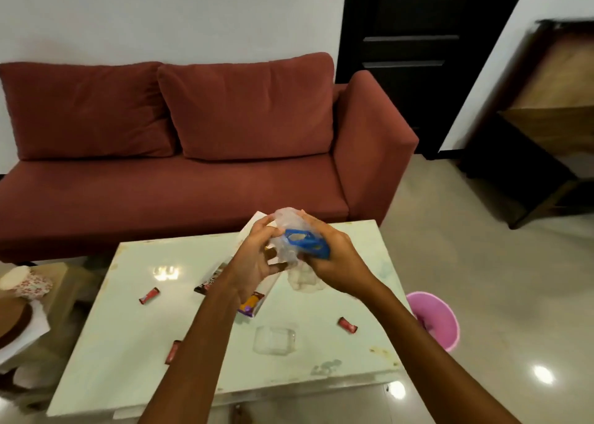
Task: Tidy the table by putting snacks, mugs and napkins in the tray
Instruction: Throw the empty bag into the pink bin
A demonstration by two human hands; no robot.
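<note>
Both hands are raised above the pale table. My right hand grips a blue snack packet wrapped in clear crinkled plastic. My left hand pinches the same plastic from the left. Beneath the hands lies a white tray, mostly hidden, with a dark packet and a purple-and-orange packet in it. Small red snack wrappers lie loose on the table: one at the left, one at the right, one near my left forearm. A clear plastic container sits at the middle front.
A red sofa stands behind the table. A pink bin is on the floor at the table's right. A low stand with a floral-covered item is at the left. A dark door and a wooden shelf are at the back right.
</note>
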